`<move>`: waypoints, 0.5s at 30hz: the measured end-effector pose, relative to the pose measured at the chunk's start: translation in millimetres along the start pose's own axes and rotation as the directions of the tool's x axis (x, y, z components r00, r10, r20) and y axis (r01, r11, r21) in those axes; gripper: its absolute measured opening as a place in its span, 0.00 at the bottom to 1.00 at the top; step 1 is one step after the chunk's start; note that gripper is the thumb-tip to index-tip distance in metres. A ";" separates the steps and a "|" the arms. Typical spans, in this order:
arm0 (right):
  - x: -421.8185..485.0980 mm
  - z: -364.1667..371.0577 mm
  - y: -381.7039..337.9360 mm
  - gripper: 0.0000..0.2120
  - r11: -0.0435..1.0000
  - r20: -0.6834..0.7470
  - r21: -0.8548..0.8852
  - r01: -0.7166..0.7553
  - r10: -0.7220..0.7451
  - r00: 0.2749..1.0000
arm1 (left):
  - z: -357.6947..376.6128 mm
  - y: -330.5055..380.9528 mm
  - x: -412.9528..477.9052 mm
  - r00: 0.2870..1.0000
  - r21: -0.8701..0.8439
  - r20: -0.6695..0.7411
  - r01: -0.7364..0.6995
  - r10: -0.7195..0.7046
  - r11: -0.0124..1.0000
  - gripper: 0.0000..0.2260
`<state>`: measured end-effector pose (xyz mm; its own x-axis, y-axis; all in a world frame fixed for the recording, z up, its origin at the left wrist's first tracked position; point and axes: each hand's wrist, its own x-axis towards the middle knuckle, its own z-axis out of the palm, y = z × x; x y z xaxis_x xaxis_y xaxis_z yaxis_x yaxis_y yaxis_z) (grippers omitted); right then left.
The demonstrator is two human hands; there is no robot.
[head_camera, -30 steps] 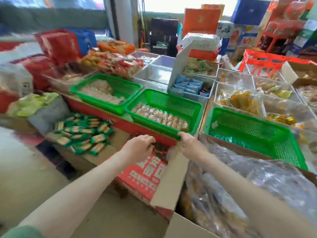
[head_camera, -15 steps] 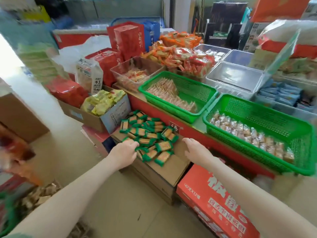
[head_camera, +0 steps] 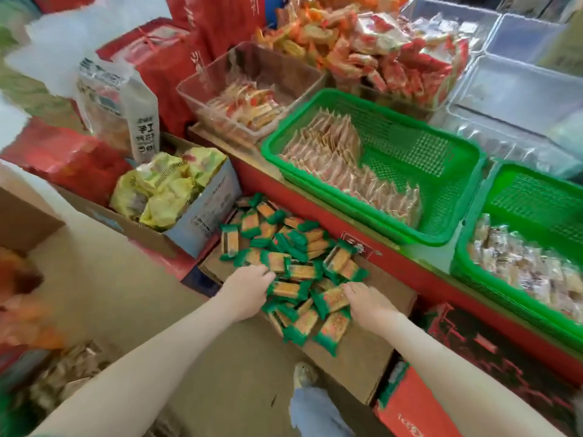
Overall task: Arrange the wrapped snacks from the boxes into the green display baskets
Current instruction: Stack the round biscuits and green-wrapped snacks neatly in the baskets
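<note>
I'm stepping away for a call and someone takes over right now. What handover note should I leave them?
Left hand and right hand: both on the green-wrapped snacks piled on a cardboard box; grip unclear.
Done: one green basket partly filled with tan packets; second green basket, to its right, holds clear-wrapped sweets.
Left: the green-wrapped snacks, none seen in a basket.

The white bag point(head_camera: 142, 127) carries dark Chinese characters down its front. The top 2 read 手工, and those below are too blurred to read. A framed mark on the red counter edge point(head_camera: 359, 249) and white print on the red box point(head_camera: 410, 417) cannot be read.
</note>
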<state>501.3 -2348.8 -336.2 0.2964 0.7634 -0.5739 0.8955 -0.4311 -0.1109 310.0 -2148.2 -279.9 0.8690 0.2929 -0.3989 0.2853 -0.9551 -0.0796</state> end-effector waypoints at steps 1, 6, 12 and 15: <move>12.8 3.6 -1.3 0.31 0.998 -0.005 -0.035 0.050 -0.050 0.999 | 6.9 -4.8 13.0 0.999 -0.002 0.014 -0.042 0.042 0.999 0.20; 49.3 22.6 -14.7 0.35 0.963 0.031 -0.211 0.168 -0.166 0.986 | 39.1 -19.3 60.7 0.967 0.015 0.069 -0.248 0.246 0.969 0.23; 67.1 39.7 -11.2 0.35 0.972 -0.144 -0.160 0.172 -0.196 0.970 | 56.9 -37.0 105.9 0.968 0.117 0.111 -0.239 0.226 0.964 0.26; 58.2 31.1 -12.0 0.36 0.995 -0.237 -0.031 0.092 -0.096 0.967 | 59.3 -43.2 120.2 0.973 0.130 0.141 -0.201 0.183 0.971 0.30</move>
<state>497.5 -2314.2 -393.5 0.2789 0.8936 -0.3517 0.9288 -0.3441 -0.1377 378.2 -2074.5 -378.7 0.8404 0.1040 -0.5319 0.0494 -0.9920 -0.1159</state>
